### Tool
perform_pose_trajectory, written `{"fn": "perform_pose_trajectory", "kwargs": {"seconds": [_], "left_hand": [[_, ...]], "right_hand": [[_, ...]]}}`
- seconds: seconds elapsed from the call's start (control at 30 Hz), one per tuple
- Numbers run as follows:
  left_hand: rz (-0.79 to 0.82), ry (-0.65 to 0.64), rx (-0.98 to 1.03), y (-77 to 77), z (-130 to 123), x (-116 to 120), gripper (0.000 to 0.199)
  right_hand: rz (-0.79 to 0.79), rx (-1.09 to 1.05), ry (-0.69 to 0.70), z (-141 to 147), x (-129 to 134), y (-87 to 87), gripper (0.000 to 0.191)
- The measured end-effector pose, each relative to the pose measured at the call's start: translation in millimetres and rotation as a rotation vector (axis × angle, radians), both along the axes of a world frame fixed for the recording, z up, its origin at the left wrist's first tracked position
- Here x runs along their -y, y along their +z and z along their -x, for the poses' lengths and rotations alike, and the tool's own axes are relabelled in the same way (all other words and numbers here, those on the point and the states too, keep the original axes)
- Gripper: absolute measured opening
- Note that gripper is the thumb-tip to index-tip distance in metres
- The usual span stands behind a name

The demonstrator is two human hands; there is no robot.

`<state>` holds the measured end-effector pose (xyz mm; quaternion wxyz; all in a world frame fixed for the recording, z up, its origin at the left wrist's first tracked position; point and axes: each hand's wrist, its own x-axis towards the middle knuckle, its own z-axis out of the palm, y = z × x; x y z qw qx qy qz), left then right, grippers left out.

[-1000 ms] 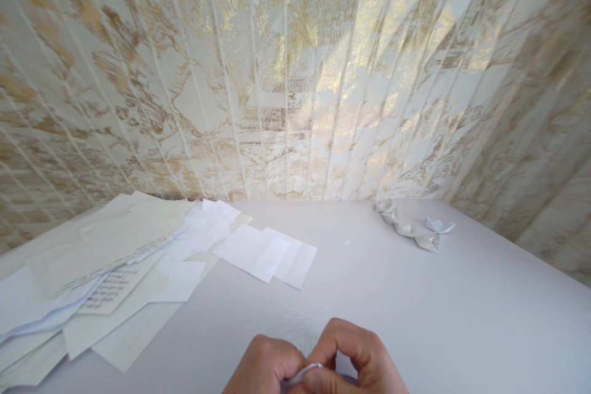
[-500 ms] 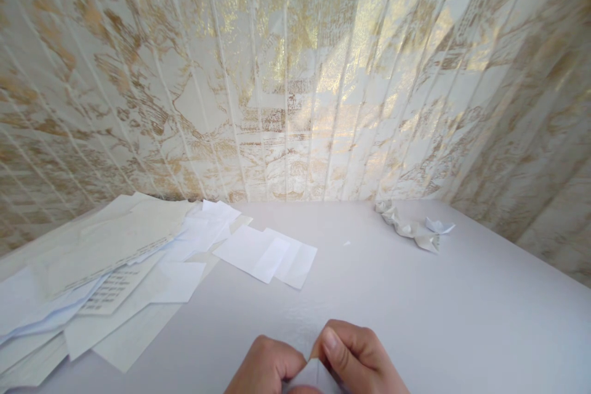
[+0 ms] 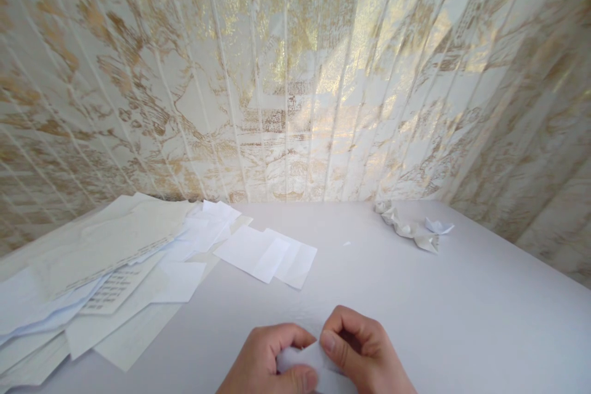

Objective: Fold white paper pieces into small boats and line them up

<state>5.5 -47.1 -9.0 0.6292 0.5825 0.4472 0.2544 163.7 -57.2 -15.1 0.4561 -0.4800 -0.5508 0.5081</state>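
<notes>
A small folded piece of white paper is between my two hands at the bottom centre of the head view. My left hand is closed on its left side, the thumb lying over the front and the fingers curled behind. My right hand pinches the upper right edge between thumb and bent forefinger. The lower part of the paper runs out of the picture, and the fingers cover some of its folds.
A spread pile of paper sheets, some printed, covers the table's left side. Two white paper pieces overlap beside it. Folded paper boats stand at the back right. A tiny scrap lies mid-table. A patterned wall rises behind.
My left thumb has come up over the front of the paper, and the left fingers have opened around it. The right hand has risen slightly. The paper shows a different side.
</notes>
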Motion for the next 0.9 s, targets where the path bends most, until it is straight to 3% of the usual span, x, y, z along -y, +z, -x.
{"fn": "perform_pose_trajectory", "kwargs": {"seconds": [0.13, 0.3, 0.4, 0.57, 0.7, 0.9], "left_hand": [[0.021, 0.163, 0.101, 0.6, 1.0, -3.9, 0.033], [0.025, 0.233, 0.133, 0.3, 5.0, -4.5, 0.04], [0.055, 0.217, 0.26, -3.6, 5.4, -5.4, 0.046], [0.064, 0.067, 0.597, -11.8, 0.0, -7.1, 0.053], [0.025, 0.006, 0.603, -11.0, -3.8, -4.7, 0.037], [0.005, 0.074, 0.492, 1.3, -4.6, -0.6, 0.032]], "right_hand": [[0.142, -0.163, 0.001, 0.8, -4.6, -7.3, 0.045], [0.104, -0.126, 0.017, 1.8, -6.0, -7.2, 0.041], [0.104, -0.124, 0.01, -0.6, -7.7, -5.3, 0.039], [0.237, -0.39, -0.045, -0.8, -10.4, -8.5, 0.041], [0.251, -0.443, -0.07, 3.6, -8.4, -9.8, 0.041], [0.234, -0.418, -0.083, 5.6, -8.8, -9.8, 0.043]]}}
